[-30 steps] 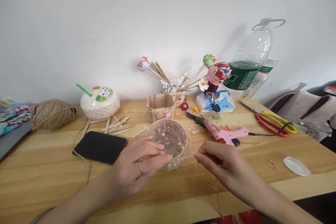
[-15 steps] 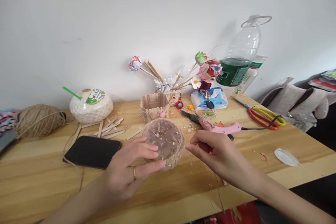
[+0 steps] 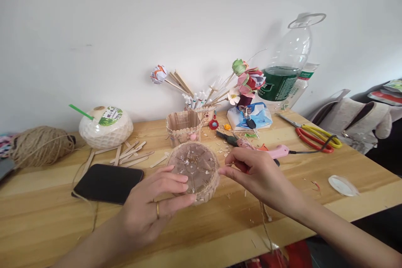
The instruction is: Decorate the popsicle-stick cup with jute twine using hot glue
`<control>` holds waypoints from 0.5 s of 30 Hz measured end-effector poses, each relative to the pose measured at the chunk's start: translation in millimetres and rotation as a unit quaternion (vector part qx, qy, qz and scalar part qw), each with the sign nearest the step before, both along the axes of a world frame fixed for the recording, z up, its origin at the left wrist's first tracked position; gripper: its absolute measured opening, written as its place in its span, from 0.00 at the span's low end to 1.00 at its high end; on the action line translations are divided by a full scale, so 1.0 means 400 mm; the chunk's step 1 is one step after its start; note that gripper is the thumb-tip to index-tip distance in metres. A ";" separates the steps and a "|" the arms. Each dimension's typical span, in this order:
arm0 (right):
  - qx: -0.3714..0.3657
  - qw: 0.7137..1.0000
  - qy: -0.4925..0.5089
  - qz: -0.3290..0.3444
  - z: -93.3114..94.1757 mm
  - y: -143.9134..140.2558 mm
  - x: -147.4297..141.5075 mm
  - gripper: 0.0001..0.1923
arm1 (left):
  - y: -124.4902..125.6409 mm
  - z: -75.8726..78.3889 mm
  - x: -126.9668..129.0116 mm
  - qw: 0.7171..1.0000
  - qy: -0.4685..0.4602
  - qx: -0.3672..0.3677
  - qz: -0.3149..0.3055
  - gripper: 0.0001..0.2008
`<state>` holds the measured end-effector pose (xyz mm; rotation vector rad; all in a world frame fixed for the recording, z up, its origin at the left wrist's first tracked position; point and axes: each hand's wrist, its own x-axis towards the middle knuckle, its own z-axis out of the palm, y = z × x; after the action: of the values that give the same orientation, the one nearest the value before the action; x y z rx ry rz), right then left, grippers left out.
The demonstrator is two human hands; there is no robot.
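A small round pot (image 3: 195,171) with a clear plastic base on top and a side of wooden sticks and twine sits on the wooden table (image 3: 201,222). My left hand (image 3: 150,207) grips its near left side; there is a ring on one finger. My right hand (image 3: 254,173) is at the pot's right edge, fingers pinched on a thin twine strand (image 3: 263,217) that runs down toward the table's front edge.
Black phone (image 3: 107,183) left of the pot, loose wooden sticks (image 3: 132,154), twine ball (image 3: 39,145) and a white coconut cup (image 3: 105,125) behind. Stick-built cup (image 3: 184,127), pink glue gun (image 3: 270,151), scissors (image 3: 317,139), tissue pack (image 3: 249,116), big bottle (image 3: 287,71), white lid (image 3: 342,185).
My right hand has moved left, from apart from the pot to its right edge, bringing the twine with it. My left hand has kept its grip on the pot.
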<state>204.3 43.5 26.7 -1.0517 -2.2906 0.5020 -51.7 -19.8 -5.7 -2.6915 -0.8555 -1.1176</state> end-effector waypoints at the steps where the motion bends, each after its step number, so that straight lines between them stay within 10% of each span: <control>1: -0.006 1.000 0.002 -0.002 -0.002 0.004 0.000 0.23 | 0.000 -0.001 -0.001 1.000 0.000 -0.003 -0.001 0.17; 15: -0.127 0.980 0.047 0.147 0.012 0.059 -0.012 0.24 | 0.026 0.030 -0.028 0.993 -0.067 -0.084 -0.054 0.14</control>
<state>199.3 67.0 31.5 -0.7835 -2.3515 0.9653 -62.8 -9.5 6.2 -2.8566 -0.8695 -1.3177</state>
